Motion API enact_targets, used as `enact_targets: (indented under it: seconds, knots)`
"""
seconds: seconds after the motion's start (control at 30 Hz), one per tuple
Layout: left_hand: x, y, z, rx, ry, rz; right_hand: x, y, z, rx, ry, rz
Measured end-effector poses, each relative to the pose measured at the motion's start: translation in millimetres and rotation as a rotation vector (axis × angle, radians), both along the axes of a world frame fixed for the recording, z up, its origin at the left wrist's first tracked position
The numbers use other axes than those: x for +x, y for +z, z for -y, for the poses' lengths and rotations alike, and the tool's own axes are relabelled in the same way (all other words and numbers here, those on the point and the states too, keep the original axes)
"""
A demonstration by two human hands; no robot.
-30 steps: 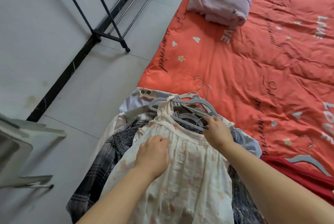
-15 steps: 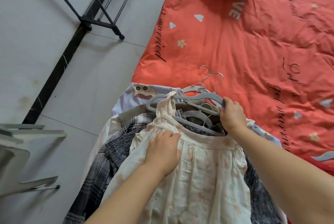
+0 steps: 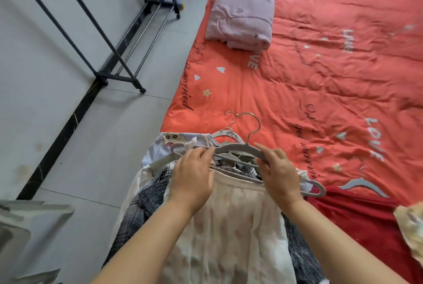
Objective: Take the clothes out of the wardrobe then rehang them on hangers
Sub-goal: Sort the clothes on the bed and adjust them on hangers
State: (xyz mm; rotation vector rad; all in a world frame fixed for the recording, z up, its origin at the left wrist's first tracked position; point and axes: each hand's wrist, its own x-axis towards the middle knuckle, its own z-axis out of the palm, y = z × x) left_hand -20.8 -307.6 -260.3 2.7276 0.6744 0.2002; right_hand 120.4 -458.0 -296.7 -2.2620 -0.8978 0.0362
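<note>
A grey hanger [image 3: 238, 147] lies on the pale cream dress [image 3: 229, 226] beneath the wrists, right hand [image 3: 280, 170] grasping its arm, left hand [image 3: 194, 176] touching it, grip unclear, coral quilt [image 3: 320, 82] beyond, tiled floor [image 3: 109, 151] leftward.

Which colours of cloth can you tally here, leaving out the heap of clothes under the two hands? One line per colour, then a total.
Orange-red: 1, the quilt
Lilac: 1, the folded blanket
Dark red: 1, the garment
Pale yellow: 1, the cloth at the right edge
Total: 4
</note>
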Motion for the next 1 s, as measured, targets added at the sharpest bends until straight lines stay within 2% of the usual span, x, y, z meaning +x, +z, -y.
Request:
enact_targets:
  seconds: [0.2, 0.33, 0.57, 0.83, 1.0]
  knots:
    - [-31.7, 53.0, 22.1, 0.158, -0.079, 0.091, -58.3, 68.7, 45.2, 0.136, -0.006, 0.067]
    - [-63.1, 74.0, 48.1, 0.188, -0.159, 0.13, -105.8, 108.4, 89.8, 0.162, -0.095, 0.102]
    - [-105.9, 114.8, 118.2, 0.224, -0.381, 0.418, -194.3, 160.7, 180.3, 0.163, -0.316, 0.202]
    - [-131.8, 152.3, 223.5, 0.181, -0.599, 0.595, -271.0, 204.6, 294.0, 0.116, -0.546, 0.262]
    - [-137.6, 169.7, 298.3, 0.054, -0.7, 0.611, -296.8, 221.7, 366.4, 0.122, -0.638, 0.306]
